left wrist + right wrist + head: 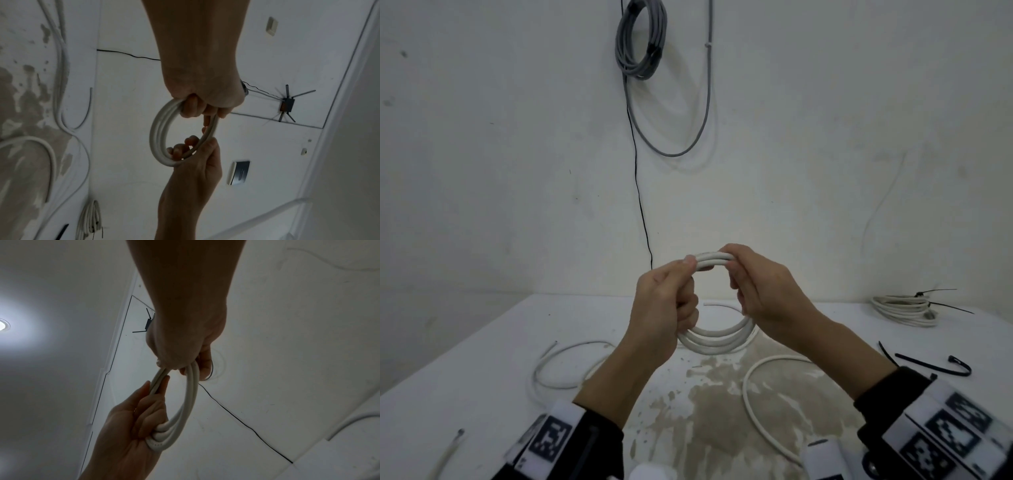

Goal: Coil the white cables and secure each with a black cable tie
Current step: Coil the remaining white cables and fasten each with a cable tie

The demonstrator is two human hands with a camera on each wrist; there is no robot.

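1. Two hands hold one white cable coil [714, 337] upright in the air above a white bench [482, 342], in front of a white wall.
2. The left hand [666, 308] grips the coil's left side, fingers curled round the bundled loops and thumb pinching them near the top.
3. The right hand [763, 284] grips the coil's right side, fingers curled round the loops, its fingertips meeting the top strands close to the left thumb.
4. A short free cable end [719, 305] shows inside the ring between the hands.
5. On the bench below lie a loose white cable [748, 387] curving toward the right forearm and a thinner loose cable [544, 366] on the left.
6. At the far right of the bench sits a finished white coil [904, 308] bound with a black tie [928, 298]; nearer lie spare black cable ties [935, 365].
7. A grey cable coil [640, 37] hangs on the wall above.
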